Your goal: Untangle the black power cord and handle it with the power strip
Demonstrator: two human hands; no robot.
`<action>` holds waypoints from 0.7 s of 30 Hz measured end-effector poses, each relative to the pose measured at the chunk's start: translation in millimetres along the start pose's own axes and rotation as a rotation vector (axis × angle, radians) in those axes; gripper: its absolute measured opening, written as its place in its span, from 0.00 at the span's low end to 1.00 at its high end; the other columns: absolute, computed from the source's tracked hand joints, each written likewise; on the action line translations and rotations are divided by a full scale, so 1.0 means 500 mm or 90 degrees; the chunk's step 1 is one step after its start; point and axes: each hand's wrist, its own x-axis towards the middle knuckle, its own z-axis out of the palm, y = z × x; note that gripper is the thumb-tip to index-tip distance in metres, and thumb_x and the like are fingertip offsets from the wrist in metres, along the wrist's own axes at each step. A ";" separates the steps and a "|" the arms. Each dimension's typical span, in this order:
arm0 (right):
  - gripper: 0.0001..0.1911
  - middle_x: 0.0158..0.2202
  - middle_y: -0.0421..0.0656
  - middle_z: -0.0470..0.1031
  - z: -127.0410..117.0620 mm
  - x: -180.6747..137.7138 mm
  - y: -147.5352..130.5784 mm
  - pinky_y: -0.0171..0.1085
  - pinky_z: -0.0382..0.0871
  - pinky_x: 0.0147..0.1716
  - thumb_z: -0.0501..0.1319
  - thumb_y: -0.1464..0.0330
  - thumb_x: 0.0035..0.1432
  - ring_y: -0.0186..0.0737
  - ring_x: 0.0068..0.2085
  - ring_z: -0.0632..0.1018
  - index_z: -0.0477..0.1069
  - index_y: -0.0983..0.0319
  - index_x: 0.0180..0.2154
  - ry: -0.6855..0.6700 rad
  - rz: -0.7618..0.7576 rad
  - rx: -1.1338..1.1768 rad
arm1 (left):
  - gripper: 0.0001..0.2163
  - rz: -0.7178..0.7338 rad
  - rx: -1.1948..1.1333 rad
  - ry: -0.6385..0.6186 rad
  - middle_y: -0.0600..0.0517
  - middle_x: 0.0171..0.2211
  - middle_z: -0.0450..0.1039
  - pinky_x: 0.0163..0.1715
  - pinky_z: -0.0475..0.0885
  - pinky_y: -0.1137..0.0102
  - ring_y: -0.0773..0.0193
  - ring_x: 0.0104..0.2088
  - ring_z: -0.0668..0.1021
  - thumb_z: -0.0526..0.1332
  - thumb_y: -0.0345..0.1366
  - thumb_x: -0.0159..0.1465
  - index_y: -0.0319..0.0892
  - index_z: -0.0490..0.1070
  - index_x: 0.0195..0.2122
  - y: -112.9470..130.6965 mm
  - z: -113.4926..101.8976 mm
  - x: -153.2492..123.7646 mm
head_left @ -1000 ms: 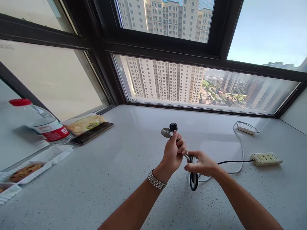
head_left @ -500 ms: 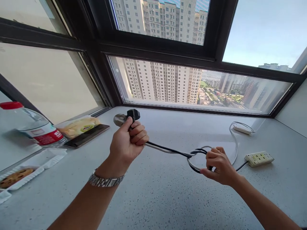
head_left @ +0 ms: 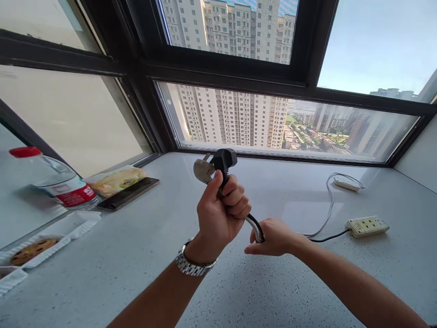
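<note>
My left hand [head_left: 220, 214], a metal watch on its wrist, is closed in a fist round a black and a grey cable just below their plugs. The black plug [head_left: 225, 160] and the grey plug [head_left: 203, 171] stick up above the fist. My right hand [head_left: 273, 237] is closed on the same cables [head_left: 256, 226] a little lower, close to the left hand, just above the speckled white counter [head_left: 143, 255]. From the right hand a black cable [head_left: 327, 238] runs right to a cream power strip [head_left: 367, 226].
A second white power strip [head_left: 344, 184] with a white cord [head_left: 329, 205] lies at the back right. At the left are a water bottle with a red cap [head_left: 54, 180], a snack packet [head_left: 114, 180] on a dark phone or tablet [head_left: 128, 193], and a white tray holding a cookie [head_left: 32, 250].
My hands spread apart, drawing the cables out straight with a loop at the right hand, then came back together. The left hand now holds the plugs higher and nearer the middle.
</note>
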 end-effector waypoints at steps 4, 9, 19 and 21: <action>0.18 0.50 0.48 0.71 0.007 0.002 0.013 0.44 0.62 0.40 0.54 0.56 0.59 0.50 0.46 0.72 0.73 0.58 0.45 0.065 0.006 -0.045 | 0.22 0.034 0.013 0.038 0.62 0.15 0.35 0.10 0.46 0.77 0.74 0.14 0.41 0.52 0.46 0.65 0.43 0.45 0.19 0.025 -0.001 -0.016; 0.14 0.38 0.46 0.74 -0.008 -0.010 0.020 0.46 0.60 0.42 0.57 0.57 0.56 0.46 0.42 0.71 0.74 0.60 0.36 0.058 -0.020 -0.114 | 0.20 0.084 0.031 0.103 0.61 0.15 0.35 0.09 0.45 0.74 0.72 0.14 0.40 0.53 0.45 0.64 0.43 0.48 0.18 0.068 0.009 -0.041; 0.07 0.40 0.46 0.72 -0.019 -0.048 0.101 0.43 0.59 0.40 0.61 0.65 0.53 0.46 0.43 0.68 0.73 0.58 0.36 0.374 -0.016 -0.247 | 0.18 0.191 0.162 0.191 0.59 0.15 0.34 0.10 0.38 0.67 0.68 0.16 0.38 0.58 0.47 0.60 0.47 0.55 0.18 0.144 -0.046 -0.108; 0.07 0.45 0.46 0.71 -0.018 -0.042 0.113 0.46 0.60 0.44 0.61 0.66 0.53 0.49 0.48 0.67 0.74 0.57 0.36 0.386 -0.014 -0.266 | 0.18 0.188 0.175 0.200 0.59 0.16 0.33 0.10 0.37 0.67 0.68 0.15 0.38 0.56 0.47 0.61 0.48 0.54 0.18 0.137 -0.054 -0.118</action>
